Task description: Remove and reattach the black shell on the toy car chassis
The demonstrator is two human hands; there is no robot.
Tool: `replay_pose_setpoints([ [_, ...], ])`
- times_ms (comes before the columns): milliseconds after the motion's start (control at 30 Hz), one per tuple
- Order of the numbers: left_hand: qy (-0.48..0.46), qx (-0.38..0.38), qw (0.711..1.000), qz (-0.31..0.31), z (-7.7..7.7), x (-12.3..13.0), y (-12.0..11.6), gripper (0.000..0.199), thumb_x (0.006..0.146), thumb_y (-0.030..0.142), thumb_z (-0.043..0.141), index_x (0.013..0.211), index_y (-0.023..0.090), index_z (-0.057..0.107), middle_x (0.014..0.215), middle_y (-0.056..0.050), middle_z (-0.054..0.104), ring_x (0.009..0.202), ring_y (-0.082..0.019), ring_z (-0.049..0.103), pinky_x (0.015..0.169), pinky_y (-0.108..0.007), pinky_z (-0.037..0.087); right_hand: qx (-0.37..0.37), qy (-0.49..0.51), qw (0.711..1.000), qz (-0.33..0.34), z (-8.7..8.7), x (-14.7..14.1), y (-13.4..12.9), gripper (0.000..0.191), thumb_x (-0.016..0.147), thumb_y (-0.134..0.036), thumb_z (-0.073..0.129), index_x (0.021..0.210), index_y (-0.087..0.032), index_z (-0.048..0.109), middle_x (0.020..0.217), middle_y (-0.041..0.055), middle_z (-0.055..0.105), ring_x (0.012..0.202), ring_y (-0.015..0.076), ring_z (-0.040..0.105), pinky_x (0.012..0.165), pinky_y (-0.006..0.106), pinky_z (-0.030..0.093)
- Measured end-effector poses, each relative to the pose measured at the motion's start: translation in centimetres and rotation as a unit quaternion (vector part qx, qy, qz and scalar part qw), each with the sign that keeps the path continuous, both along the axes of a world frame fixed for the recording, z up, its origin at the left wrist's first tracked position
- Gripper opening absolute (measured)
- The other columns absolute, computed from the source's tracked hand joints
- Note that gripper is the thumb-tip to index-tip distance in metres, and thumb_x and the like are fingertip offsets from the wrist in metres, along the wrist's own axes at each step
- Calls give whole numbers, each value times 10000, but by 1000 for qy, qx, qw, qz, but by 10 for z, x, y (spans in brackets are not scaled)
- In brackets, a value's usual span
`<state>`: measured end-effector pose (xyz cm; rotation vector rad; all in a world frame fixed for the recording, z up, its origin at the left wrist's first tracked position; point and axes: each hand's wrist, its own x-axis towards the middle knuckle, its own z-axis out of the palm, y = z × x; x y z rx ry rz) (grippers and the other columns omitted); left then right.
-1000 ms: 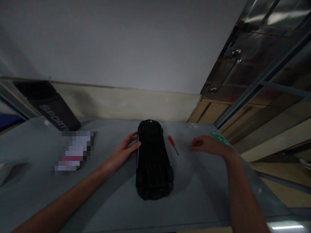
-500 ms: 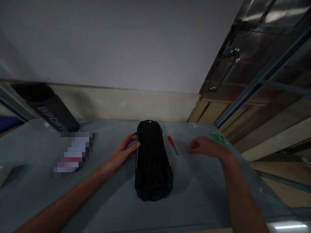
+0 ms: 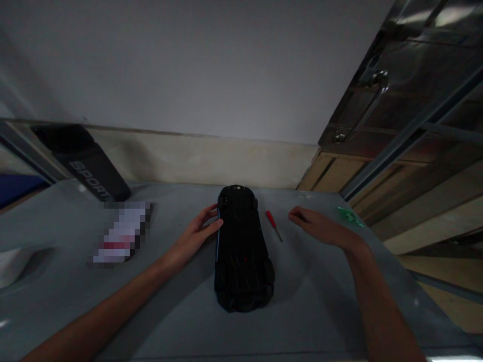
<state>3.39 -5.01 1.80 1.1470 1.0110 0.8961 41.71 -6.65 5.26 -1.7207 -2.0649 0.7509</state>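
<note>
A black toy car point(image 3: 243, 246) lies upside down on the grey table point(image 3: 181, 322), its wheels and underside facing up. My left hand point(image 3: 202, 227) rests against the car's left side, thumb on its edge and fingers apart. To the right of the car lies a screwdriver point(image 3: 271, 220) with a red handle and a thin metal shaft. My right hand point(image 3: 307, 221) is just right of the screwdriver, not touching it, with its fingers curled together; whether something small is between them cannot be made out.
A black bottle point(image 3: 94, 168) marked SPORT leans at the back left, near a blurred-out flat item point(image 3: 123, 231). A white object point(image 3: 13, 264) is at the left edge. Green pieces in clear plastic point(image 3: 350, 216) lie right. A wall stands behind.
My right hand has moved a little left, closer to the screwdriver, and its fingers have shifted. My left hand stays on the car. The view has turned slightly left.
</note>
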Motion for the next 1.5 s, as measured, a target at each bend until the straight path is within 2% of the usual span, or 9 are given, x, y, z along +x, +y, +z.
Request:
replay_pose_setpoints([
  [100,-7,1,1000,-6,0,-1,1,738,887,542,907,1540,314,651,1708,-102,607,1572,-385,585,1266,-496,525,-5,18,1000,18,0,-8,1,440,1064,-650,497,977,-256,672,959,90,736,852,273,670,834,442,558],
  [233,-7,-15,1000,-15,-2,-1,1,735,901,534,897,1550,311,632,1714,-127,591,1562,-385,592,1204,-503,577,-11,46,998,42,0,-19,2,482,1068,-706,500,952,-266,659,880,45,673,784,239,606,759,407,520],
  [400,-22,-11,999,-20,-9,-1,1,684,929,541,872,1539,318,656,1672,-129,625,1541,-389,606,1205,-522,576,13,101,993,65,6,-41,2,487,1071,-712,523,934,-263,652,911,47,677,860,250,618,822,413,526],
  [533,-44,-19,999,-21,-14,-1,4,666,943,506,862,1545,312,651,1659,-114,636,1517,-382,627,1201,-511,579,55,140,986,79,17,-78,4,368,1102,-614,560,984,-277,650,946,43,680,903,249,628,828,393,520],
  [633,-72,-31,997,-19,-14,0,5,643,934,465,861,1522,301,659,1664,-115,636,1522,-381,624,1168,-501,598,91,153,975,136,21,-116,6,256,1120,-489,595,1008,-265,652,1023,41,674,933,228,627,868,376,512],
  [833,-93,-41,995,-24,-11,-1,5,674,865,446,882,1487,281,679,1586,-136,701,1473,-368,664,1159,-512,594,114,63,968,216,23,-168,8,194,1141,-295,650,955,-245,628,1030,26,634,960,206,624,928,366,475],
  [1033,-93,-41,995,-25,-16,-1,6,690,897,387,831,1542,255,625,1610,-149,677,1400,-332,705,1130,-470,595,101,-16,970,221,37,-178,9,201,1111,-198,690,927,-236,617,1055,34,659,954,199,635,870,342,451],
  [1267,-120,-39,991,-30,-22,-2,10,582,888,306,838,1449,245,692,1541,-135,711,1344,-318,723,1058,-420,617,97,-82,962,240,55,-183,10,167,1070,-106,646,961,-230,668,1095,44,743,1001,210,671,836,333,427],
  [1500,-112,-37,992,-39,-14,-2,6,611,887,337,849,1473,264,693,1653,-136,630,1445,-358,670,1097,-448,607,99,-20,965,240,53,-176,22,141,1089,-178,630,962,-240,637,995,26,744,932,199,671,817,318,426],
])
